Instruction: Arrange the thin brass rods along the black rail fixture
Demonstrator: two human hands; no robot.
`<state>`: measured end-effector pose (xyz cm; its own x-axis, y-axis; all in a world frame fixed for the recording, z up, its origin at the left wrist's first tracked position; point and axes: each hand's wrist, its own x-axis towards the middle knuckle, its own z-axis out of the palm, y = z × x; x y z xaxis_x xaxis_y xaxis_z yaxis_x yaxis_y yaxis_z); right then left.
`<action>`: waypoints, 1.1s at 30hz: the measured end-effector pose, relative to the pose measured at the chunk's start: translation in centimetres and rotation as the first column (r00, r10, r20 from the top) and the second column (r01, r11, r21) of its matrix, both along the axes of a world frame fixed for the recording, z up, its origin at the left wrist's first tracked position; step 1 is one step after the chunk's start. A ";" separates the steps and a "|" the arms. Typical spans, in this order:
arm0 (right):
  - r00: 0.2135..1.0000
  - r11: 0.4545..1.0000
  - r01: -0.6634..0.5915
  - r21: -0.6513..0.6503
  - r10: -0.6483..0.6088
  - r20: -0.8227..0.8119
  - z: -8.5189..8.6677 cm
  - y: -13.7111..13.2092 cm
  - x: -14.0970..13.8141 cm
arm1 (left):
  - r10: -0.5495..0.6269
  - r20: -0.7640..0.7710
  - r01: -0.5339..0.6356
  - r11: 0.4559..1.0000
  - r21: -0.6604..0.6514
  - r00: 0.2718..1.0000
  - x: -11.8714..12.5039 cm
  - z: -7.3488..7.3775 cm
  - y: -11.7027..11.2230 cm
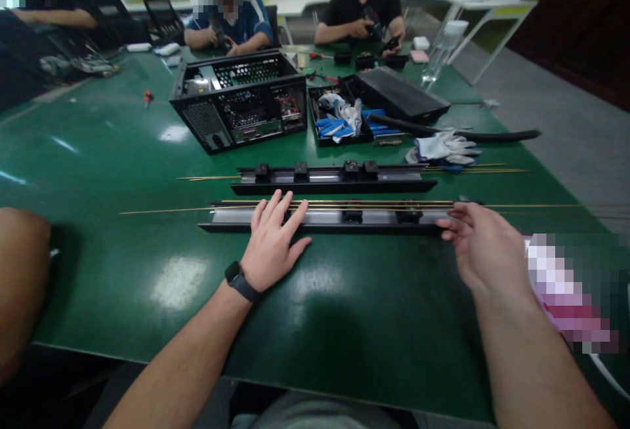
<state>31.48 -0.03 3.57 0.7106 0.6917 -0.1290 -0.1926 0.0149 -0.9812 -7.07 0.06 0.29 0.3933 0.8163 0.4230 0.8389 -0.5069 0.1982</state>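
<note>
A long black rail (374, 218) with a silver channel and small black clips lies across the green table (147, 153) in front of me, with thin brass rods (167, 210) along its far edge. My left hand (273, 242) rests flat on the rail's left part, fingers stretched out over it. My right hand (480, 242) touches the rail's right end with curled fingertips. A second, similar rail (335, 180) lies just beyond, parallel to the first.
An open black computer case (241, 98) stands behind the rails, beside a black tray (339, 124) of blue-white gloves. More gloves (443, 148) and a black hose (492, 134) lie to the right. Three people sit at the far side; another person's arm (20, 278) shows at left.
</note>
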 end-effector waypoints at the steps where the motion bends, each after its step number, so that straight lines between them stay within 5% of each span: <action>1: 0.999 0.999 -0.034 0.008 0.034 0.000 0.0 -0.1 -0.2 | -0.001 -0.001 0.001 1.000 0.001 1.000 0.0 0.0 0.0; 5: 0.995 0.995 -0.103 0.016 0.103 -0.017 -0.2 -0.4 -1.0 | 0.002 0.001 -0.002 1.000 -0.001 1.000 0.1 0.1 0.0; 14: 0.995 0.995 0.096 0.019 -0.095 -0.029 -0.9 0.8 1.1 | 0.016 -0.002 -0.016 0.999 -0.033 1.000 0.1 0.3 -0.1; 26: 1.000 0.999 0.000 0.032 -0.001 0.031 -2.1 0.4 1.6 | -0.010 0.005 0.010 1.000 0.002 1.000 0.0 0.1 -0.2; 33: 0.998 0.997 0.057 0.046 -0.059 0.037 -2.5 0.5 2.0 | -0.013 0.010 0.013 1.000 0.013 1.000 0.2 0.1 -0.4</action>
